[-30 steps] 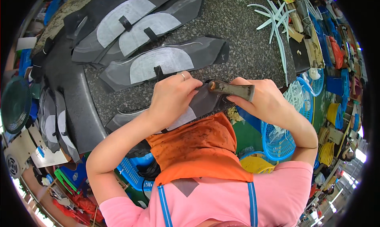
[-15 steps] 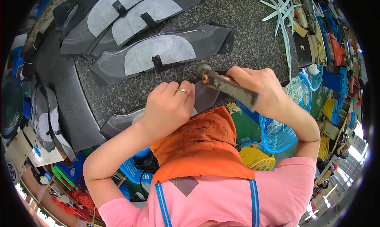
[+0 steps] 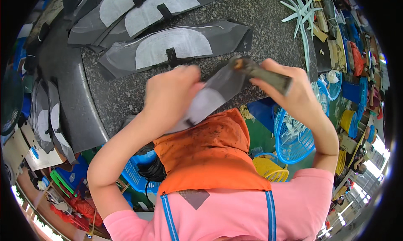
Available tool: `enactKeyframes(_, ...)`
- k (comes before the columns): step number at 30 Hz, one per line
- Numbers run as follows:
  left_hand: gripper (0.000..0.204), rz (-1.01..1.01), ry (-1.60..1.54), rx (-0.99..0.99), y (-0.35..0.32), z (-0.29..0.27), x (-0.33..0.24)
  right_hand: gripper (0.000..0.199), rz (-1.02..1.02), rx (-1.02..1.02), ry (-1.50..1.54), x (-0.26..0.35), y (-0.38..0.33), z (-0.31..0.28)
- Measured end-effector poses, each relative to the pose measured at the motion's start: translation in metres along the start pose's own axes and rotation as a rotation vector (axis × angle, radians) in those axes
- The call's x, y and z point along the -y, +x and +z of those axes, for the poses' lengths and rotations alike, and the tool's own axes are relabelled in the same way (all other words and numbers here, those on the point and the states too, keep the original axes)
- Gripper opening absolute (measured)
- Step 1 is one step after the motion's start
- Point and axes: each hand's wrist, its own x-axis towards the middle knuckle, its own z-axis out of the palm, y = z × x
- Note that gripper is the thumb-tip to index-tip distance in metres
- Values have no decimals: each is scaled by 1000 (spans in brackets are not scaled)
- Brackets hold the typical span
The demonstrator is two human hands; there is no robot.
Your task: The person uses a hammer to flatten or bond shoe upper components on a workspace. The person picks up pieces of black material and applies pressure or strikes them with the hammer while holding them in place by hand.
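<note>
My right hand (image 3: 289, 83) is closed around a worn hammer (image 3: 264, 73), its head over the far right end of a dark grey flat piece (image 3: 239, 79) with a whitish half-round patch. That piece lies slantwise along the stone tabletop's near edge, by my orange apron. My left hand (image 3: 170, 96), smeared by motion, has its fingers curled at the far edge of the same piece and covers part of it. Just beyond, a like piece (image 3: 172, 48) with a small black tab lies flat on the tabletop.
More patched dark pieces (image 3: 161, 14) overlap at the far left. Pale green strips (image 3: 300, 14) hang over the right edge of the speckled stone tabletop (image 3: 268, 35). Blue baskets (image 3: 294, 144) and a yellow basket (image 3: 270, 169) stand below. Further pieces (image 3: 44, 119) rest at left.
The near piece has turned, its right end swinging away from me and showing more of its patch. My right hand has moved the hammer right and slightly farther away; my left hand has shifted slightly left.
</note>
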Motion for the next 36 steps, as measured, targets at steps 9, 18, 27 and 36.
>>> enactKeyframes(9, 21, 452, 107, -242, 7, 22, -3, 16, -73, -136, -9, -20, -7, 8)
enactKeyframes(18, 17, 316, 27, -115, -2, 14, -1, 17, -166, -15, -109, -24, 1, 16)
enactKeyframes(27, 26, 473, 57, -132, 28, 14, 2, 19, -127, -54, -16, -24, -4, 17)
enactKeyframes(36, 18, 589, 349, -328, 8, 22, 2, 20, -140, 18, 61, -9, 4, 16)
